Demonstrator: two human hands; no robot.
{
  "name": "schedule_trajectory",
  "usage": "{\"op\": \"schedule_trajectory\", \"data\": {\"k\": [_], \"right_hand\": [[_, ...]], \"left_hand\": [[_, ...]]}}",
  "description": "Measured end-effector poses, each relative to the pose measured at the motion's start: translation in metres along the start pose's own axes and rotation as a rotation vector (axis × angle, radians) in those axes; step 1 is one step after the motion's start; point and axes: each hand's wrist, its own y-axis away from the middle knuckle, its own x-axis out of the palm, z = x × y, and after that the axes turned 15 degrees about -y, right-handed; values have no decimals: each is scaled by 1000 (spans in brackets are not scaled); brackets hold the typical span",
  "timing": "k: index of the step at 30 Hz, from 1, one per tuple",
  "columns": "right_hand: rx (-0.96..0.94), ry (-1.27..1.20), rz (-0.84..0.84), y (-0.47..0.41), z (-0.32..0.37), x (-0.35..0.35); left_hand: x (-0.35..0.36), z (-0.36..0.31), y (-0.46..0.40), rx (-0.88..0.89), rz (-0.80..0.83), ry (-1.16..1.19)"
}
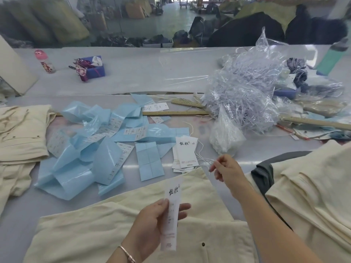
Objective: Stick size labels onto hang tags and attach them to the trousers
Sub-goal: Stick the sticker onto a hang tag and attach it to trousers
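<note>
the left hand [152, 223] holds a white hang tag [171, 211] upright between thumb and fingers, above the cream trousers [98, 230] spread on the table [133, 80]. the right hand [226, 168] pinches a thin white string [202, 158] with thumb and forefinger, just beside a small stack of hang tags [185, 155]. blue label backing sheets [106, 149] lie scattered to the left of the stack. a clear plastic bag of strings [245, 95] sits behind it.

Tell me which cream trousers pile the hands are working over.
The cream trousers spread flat at the near table edge, directly under the left hand holding a hang tag. The other piles sit off to the far left and right.
</note>
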Motion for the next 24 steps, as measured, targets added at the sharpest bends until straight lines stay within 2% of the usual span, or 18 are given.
{"op": "schedule_trajectory", "data": {"k": [3,5,8,12,16,21,24], "right_hand": [[75,-372,166,49,14,24],[159,-549,297,82,17,38],[253,-672,437,124,18,51],[295,-746,462,163,12,56],[309,-681,392,192,5,58],[179,-305,111,220,-4,67],[187,-253,119,235,1,78]], "left_hand": [[3,2,10,-136,177,288],[5,5,18,-125,246,393],[5,9,33,-73,256,476],[-6,13,52,-59,188,552],[-17,11,71,40,100,516],[-22,12,89,167,132,369],[-21,18,99,200,169,224]]}}
